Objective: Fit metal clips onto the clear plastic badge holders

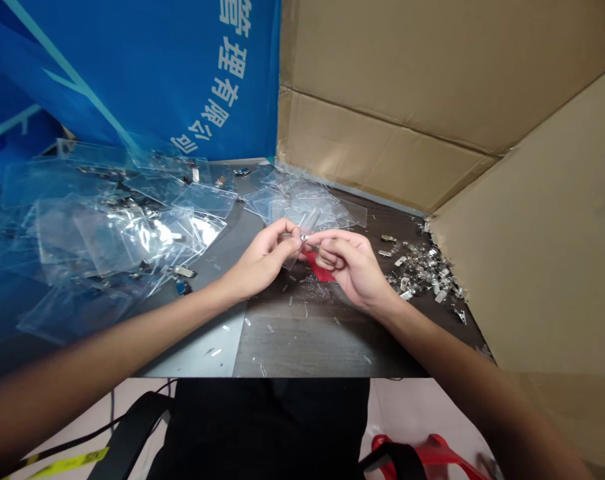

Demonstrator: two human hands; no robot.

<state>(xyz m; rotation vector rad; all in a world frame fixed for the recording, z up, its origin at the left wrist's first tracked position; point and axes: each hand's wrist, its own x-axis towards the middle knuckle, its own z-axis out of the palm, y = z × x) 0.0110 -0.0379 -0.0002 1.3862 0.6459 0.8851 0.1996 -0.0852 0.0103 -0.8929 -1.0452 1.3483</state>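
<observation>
My left hand (270,257) is closed, thumb and forefinger pinching a small shiny metal badge clip (304,237) over the middle of the table. A strip of clear plastic (310,220) sticks up just behind the fingertips. My right hand (347,260) is closed, with the forefinger reaching to the metal piece and the other fingers curled. What its thumb and curled fingers grip, if anything, is hidden. Below the hands lies a red piece (322,268), partly covered by the right hand, beside a scatter of tiny clear bits (318,289).
Clear plastic badge sleeves (297,197) lie behind the hands. A large heap of sleeves (112,233) with metal clips spreads at left. Loose metal clips (427,270) are piled at right. Cardboard (382,147) and a blue banner (182,67) wall the table in.
</observation>
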